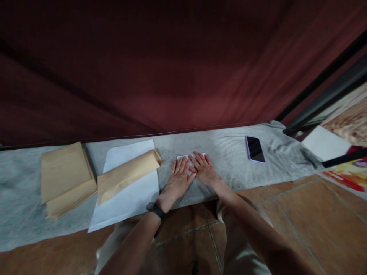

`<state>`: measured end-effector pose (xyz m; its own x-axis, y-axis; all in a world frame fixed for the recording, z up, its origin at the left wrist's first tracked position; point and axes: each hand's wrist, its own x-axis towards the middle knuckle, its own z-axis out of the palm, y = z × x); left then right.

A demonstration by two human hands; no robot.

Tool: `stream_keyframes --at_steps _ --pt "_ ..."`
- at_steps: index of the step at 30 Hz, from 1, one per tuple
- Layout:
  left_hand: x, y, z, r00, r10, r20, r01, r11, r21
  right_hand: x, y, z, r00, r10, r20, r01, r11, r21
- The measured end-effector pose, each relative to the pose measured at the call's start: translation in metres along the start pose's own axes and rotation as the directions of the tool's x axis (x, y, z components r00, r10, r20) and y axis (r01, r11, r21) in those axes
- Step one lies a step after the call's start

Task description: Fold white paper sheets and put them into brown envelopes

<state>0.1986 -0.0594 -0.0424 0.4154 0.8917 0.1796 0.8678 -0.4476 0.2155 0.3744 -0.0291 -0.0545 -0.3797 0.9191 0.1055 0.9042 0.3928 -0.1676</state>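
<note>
left hand (178,179) flat, fingers spread, pressing folded white paper (189,157) | right hand (205,170) flat beside it, on same paper | paper lies on grey cloth (229,152) | brown envelope (127,175) left | phone (255,149) right

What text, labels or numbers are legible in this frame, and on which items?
None legible.
Colourful printed sheet at the far right: print too blurred to read.
Phone: screen dark, no text.
Stack of brown envelopes and single brown envelope: no visible writing.
White sheets: blank as seen.
Folded white paper under the left hand and right hand: mostly covered, nothing readable.
</note>
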Motion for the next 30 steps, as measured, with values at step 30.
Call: stream_keyframes --at_steps 30 --pt "0.003 -0.01 0.016 0.975 -0.22 -0.038 0.223 0.968 0.117 -0.009 0.053 -0.029 0.947 0.319 -0.035 -0.31 0.937 0.162"
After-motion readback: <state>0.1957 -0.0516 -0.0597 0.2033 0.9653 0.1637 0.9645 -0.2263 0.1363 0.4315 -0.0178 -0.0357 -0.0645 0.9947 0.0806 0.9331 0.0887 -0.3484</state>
